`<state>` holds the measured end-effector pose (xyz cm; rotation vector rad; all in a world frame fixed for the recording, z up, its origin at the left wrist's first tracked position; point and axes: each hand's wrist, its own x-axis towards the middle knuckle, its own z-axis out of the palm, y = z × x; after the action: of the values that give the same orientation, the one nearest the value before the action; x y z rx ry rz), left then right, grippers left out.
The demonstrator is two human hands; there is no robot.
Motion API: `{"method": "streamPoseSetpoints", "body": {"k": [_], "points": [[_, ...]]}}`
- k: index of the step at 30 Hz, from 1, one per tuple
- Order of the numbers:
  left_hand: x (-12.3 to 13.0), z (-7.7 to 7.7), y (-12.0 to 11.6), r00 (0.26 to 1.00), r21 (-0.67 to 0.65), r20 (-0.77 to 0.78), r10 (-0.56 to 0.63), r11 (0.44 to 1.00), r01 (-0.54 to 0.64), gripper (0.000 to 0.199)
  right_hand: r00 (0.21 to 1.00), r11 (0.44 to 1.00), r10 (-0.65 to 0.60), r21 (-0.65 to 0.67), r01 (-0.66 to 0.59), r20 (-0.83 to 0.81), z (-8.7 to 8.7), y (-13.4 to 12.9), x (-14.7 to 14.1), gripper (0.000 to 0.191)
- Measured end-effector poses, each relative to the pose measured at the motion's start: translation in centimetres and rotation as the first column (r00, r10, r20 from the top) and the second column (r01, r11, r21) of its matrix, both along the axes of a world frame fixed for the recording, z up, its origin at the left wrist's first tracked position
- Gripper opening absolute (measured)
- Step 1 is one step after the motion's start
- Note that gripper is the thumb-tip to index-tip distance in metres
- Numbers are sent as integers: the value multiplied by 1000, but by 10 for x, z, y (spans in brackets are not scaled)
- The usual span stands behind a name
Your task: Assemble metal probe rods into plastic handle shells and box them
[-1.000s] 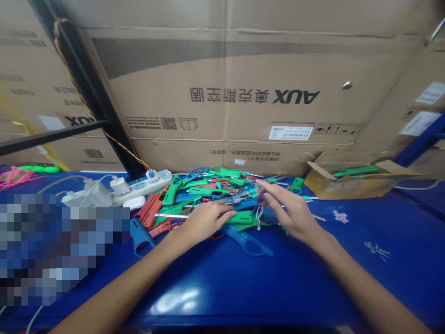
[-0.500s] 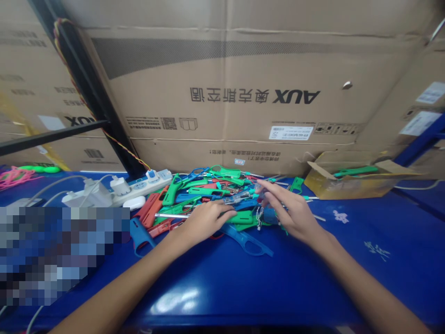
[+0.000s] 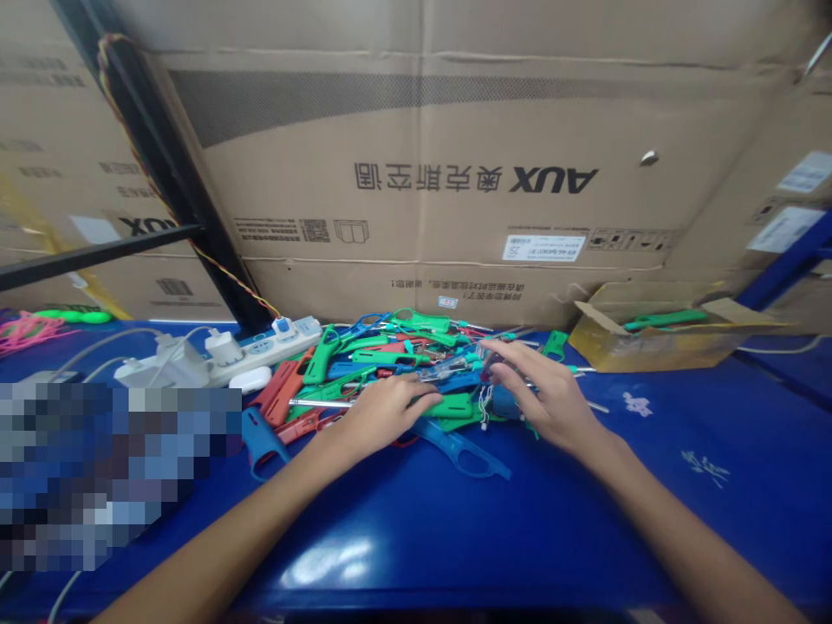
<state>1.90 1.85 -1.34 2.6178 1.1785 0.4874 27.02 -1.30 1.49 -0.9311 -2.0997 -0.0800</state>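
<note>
A heap of lighter parts in green, blue and red casings lies on the blue tabletop, with a green casing (image 3: 450,406) between my hands. My left hand (image 3: 390,407) rests palm down on the front of the heap, fingers loosely extended beside a clear lighter body (image 3: 445,371). Over the right side is my right hand (image 3: 542,390), its fingers apart and curved above clear and teal parts; nothing shows in its grasp. A blue casing (image 3: 461,451) with a trigger loop lies below my left fingertips. White wires (image 3: 484,407) hang near my right thumb.
A white power strip (image 3: 263,348) with plugged-in chargers stands at the left. An open cardboard box (image 3: 650,354) holding green casings sits at the back right. Behind the table rises a large carton (image 3: 455,113). A black metal post (image 3: 152,147) leans at the left.
</note>
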Motion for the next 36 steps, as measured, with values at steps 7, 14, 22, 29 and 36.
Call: {"method": "streamPoseSetpoints", "body": {"k": [7, 14, 22, 29, 36], "points": [[0, 1, -1, 1000, 4, -3, -1, 1000, 1, 36, 1000, 999, 2, -35, -3, -22, -2, 0, -1, 40], [0, 1, -1, 1000, 0, -6, 0, 1000, 0, 35, 1000, 1000, 12, 15, -12, -5, 3, 1, 2, 28], [0, 0, 0, 1000, 5, -12, -3, 1000, 3, 36, 1000, 1000, 2, -3, -2, 1, -1, 0, -1, 40], [0, 0, -1, 1000, 4, -15, 4, 1000, -4, 35, 1000, 1000, -2, -18, 1, -8, 1, 1, 2, 34], [0, -1, 0, 1000, -1, -5, 5, 1000, -5, 36, 1000, 999, 30, -15, -31, -5, 5, -1, 3, 32]]}}
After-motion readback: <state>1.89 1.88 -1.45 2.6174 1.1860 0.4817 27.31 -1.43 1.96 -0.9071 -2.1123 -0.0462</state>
